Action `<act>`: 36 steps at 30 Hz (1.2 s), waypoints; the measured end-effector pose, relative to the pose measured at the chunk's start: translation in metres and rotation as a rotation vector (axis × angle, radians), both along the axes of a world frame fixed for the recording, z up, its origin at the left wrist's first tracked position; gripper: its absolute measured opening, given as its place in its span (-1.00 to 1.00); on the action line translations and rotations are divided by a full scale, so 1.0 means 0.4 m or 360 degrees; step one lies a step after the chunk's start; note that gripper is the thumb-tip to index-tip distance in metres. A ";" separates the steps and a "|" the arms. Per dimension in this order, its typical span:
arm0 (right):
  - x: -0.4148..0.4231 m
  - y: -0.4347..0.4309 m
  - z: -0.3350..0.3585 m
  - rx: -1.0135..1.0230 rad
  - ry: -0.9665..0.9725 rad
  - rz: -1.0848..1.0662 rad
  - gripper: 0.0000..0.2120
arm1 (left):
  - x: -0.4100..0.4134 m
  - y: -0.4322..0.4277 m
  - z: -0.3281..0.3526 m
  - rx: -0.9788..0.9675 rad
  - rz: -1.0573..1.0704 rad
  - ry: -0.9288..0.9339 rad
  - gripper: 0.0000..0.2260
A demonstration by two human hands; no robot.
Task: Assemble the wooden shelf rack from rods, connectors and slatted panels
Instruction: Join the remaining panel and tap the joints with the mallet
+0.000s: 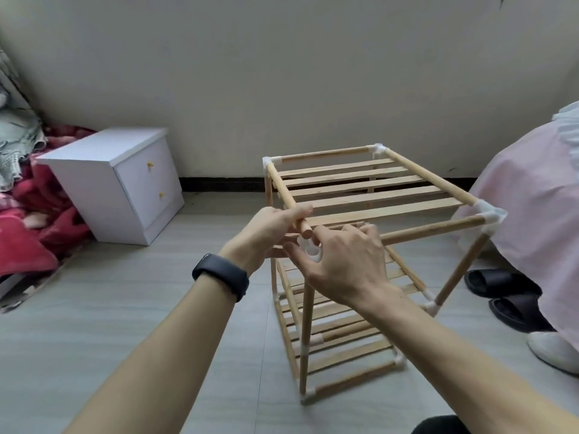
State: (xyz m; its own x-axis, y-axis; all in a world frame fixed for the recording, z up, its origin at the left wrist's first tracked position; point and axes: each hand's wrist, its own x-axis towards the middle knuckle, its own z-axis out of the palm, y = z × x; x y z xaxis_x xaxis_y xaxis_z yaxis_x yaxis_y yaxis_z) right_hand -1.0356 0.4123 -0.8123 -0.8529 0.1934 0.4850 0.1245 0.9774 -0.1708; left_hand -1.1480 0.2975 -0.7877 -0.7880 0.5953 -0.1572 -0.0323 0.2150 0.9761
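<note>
A grey floor (141, 308) met a pale wall, with a white nightstand (125, 183) left of the hands. Directly ahead stood the pale wooden shelf rack (360, 198), its slatted tiers joined by white corner pieces. The left hand (272, 233) gripped a top rod (282, 192) near its loose end. The right hand (344, 261) pinched a white connector (311, 249) just beneath it.

Person: left hand (269, 233) and right hand (344, 261) bare, forearms bare to frame edge, one matte black fitness band (221, 277), wide smooth strap, rounded oblong body, round left wrist.
</note>
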 end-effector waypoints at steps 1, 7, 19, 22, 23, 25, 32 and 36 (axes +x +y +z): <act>0.000 -0.002 -0.002 0.0014 0.0001 -0.0007 -0.52 | 0.001 0.013 -0.004 0.0022 0.0055 0.0021 -0.72; 0.007 -0.020 -0.015 0.0032 0.0092 -0.0004 -0.64 | -0.010 0.023 -0.030 0.0067 0.0193 0.0058 -0.77; 0.012 -0.038 -0.007 0.0090 0.0156 -0.0135 -0.66 | -0.008 -0.008 -0.048 0.0188 0.0104 -0.0105 -0.61; -0.001 -0.032 -0.005 0.0061 0.0027 -0.0155 -0.64 | -0.013 -0.006 -0.053 0.0145 0.0093 -0.0107 -0.62; -0.004 -0.029 -0.005 0.0027 0.0011 -0.0151 -0.62 | -0.012 -0.004 -0.057 0.0120 0.0077 -0.0090 -0.64; -0.005 -0.022 -0.007 -0.0015 0.0053 -0.0136 -0.63 | -0.007 -0.001 -0.063 0.0107 0.0071 -0.0071 -0.66; -0.049 -0.034 -0.002 0.0102 -0.0080 -0.0021 -0.59 | -0.044 -0.023 -0.052 0.0068 0.0143 -0.0010 -0.65; -0.024 0.023 -0.010 -0.0026 0.0078 0.0471 -0.54 | -0.066 -0.047 -0.030 -0.0112 0.0342 0.0186 -0.66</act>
